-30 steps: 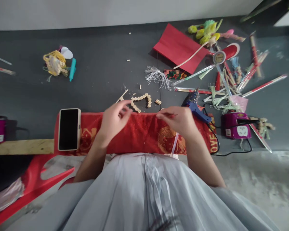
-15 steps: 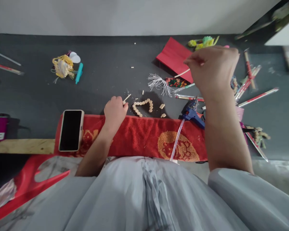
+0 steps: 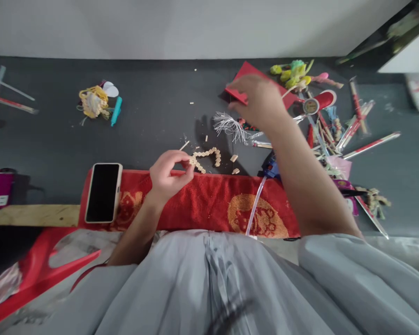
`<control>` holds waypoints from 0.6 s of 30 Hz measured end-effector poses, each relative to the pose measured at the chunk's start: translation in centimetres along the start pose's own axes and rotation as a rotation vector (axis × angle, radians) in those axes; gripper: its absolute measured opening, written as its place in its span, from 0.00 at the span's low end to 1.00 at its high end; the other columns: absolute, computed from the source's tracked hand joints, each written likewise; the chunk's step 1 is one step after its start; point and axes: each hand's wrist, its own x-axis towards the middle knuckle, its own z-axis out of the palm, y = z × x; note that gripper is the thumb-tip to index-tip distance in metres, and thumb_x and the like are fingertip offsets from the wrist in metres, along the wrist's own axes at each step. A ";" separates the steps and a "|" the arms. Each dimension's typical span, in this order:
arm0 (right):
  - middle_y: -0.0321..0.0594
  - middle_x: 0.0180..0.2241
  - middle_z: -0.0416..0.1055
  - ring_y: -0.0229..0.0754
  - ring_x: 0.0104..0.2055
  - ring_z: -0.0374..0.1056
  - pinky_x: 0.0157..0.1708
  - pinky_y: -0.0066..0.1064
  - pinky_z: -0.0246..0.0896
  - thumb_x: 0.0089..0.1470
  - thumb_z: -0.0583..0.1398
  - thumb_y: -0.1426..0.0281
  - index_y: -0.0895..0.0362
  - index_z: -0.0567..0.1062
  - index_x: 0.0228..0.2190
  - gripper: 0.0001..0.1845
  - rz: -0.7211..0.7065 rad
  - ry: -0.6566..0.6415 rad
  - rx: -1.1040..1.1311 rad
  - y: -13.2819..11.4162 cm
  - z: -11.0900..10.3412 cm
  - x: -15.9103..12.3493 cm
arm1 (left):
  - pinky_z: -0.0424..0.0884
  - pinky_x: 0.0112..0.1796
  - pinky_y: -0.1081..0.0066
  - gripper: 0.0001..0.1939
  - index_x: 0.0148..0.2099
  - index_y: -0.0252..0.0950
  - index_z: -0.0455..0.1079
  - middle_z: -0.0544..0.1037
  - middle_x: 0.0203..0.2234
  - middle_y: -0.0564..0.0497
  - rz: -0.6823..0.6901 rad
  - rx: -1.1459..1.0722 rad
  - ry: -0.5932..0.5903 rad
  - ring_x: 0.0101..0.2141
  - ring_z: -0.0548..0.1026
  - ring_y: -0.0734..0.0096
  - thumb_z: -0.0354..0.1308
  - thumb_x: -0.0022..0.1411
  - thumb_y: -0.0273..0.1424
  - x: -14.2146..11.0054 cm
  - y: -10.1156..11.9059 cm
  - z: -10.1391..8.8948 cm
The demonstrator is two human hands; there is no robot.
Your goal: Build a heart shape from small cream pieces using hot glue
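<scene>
My left hand point(image 3: 169, 176) pinches the left end of a curved, heart-like chain of small pale wooden pieces point(image 3: 212, 151) at the near edge of the table. Thumb and fingertips meet on it, and the rest of the chain shows to the right. My right hand point(image 3: 260, 100) is raised over the red paper point(image 3: 246, 72), slightly blurred, fingers apart and nothing visible in them. Below its forearm lies a blue glue gun point(image 3: 271, 168), partly hidden, with a clear glue stick point(image 3: 255, 207) trailing out. Small wooden bits point(image 3: 234, 158) lie right of the chain.
A red towel point(image 3: 202, 195) runs along the front edge, with a phone point(image 3: 104, 193) on its left end. Yellow yarn point(image 3: 92, 102) and a teal marker point(image 3: 116, 111) lie far left. White strings point(image 3: 226, 124), a red ribbon spool point(image 3: 323, 100) and wrapped sticks point(image 3: 372, 145) crowd the right.
My right hand has come left and down from above the right-hand clutter, its fingers opening out. My left hand has turned and moved right, taking hold of the chain's left end.
</scene>
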 end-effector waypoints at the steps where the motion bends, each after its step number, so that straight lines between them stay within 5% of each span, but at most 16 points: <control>1: 0.52 0.52 0.75 0.50 0.48 0.72 0.48 0.41 0.66 0.58 0.62 0.70 0.62 0.80 0.47 0.16 0.030 -0.033 0.000 -0.1 1.2 -0.6 | 0.75 0.37 0.73 0.09 0.41 0.38 0.74 0.78 0.30 0.54 0.000 -0.038 0.005 0.32 0.76 0.75 0.62 0.58 0.21 -0.1 0.2 0.1; 4: 0.48 0.46 0.76 0.45 0.43 0.71 0.43 0.39 0.66 0.55 0.64 0.70 0.60 0.81 0.32 0.06 0.082 -0.032 0.102 -1.2 2.9 -3.1 | 0.75 0.33 0.75 0.06 0.39 0.38 0.74 0.78 0.31 0.53 -0.183 -0.273 0.045 0.30 0.76 0.77 0.64 0.58 0.24 0.1 1.1 0.7; 7: 0.43 0.43 0.72 0.36 0.33 0.66 0.36 0.34 0.66 0.54 0.63 0.73 0.59 0.78 0.39 0.09 -0.156 0.091 0.360 -3.4 2.2 -5.8 | 0.68 0.22 0.82 0.07 0.32 0.36 0.72 0.74 0.25 0.57 -0.695 -0.672 0.143 0.21 0.69 0.84 0.67 0.56 0.32 0.8 2.7 1.3; 11: 0.40 0.39 0.71 0.38 0.39 0.68 0.40 0.33 0.67 0.63 0.59 0.66 0.54 0.78 0.43 0.10 -0.450 0.146 0.516 -6.2 1.0 -8.4 | 0.57 0.15 0.87 0.10 0.29 0.34 0.66 0.65 0.21 0.60 -1.290 -1.107 0.177 0.18 0.62 0.89 0.66 0.52 0.30 2.2 4.9 1.7; 14: 0.39 0.38 0.71 0.38 0.40 0.69 0.40 0.34 0.68 0.65 0.57 0.67 0.52 0.78 0.44 0.10 -0.507 0.162 0.528 -6.9 1.3 -9.1 | 0.52 0.13 0.86 0.06 0.30 0.34 0.65 0.64 0.21 0.61 -1.471 -1.210 0.155 0.16 0.59 0.90 0.61 0.56 0.26 2.7 5.7 1.9; 18: 0.40 0.38 0.73 0.39 0.41 0.71 0.41 0.35 0.69 0.65 0.58 0.68 0.53 0.79 0.42 0.10 -0.519 0.168 0.530 -6.3 2.0 -9.4 | 0.51 0.13 0.86 0.09 0.30 0.34 0.64 0.66 0.21 0.60 -1.507 -1.215 0.067 0.15 0.58 0.90 0.63 0.58 0.27 2.3 6.0 2.1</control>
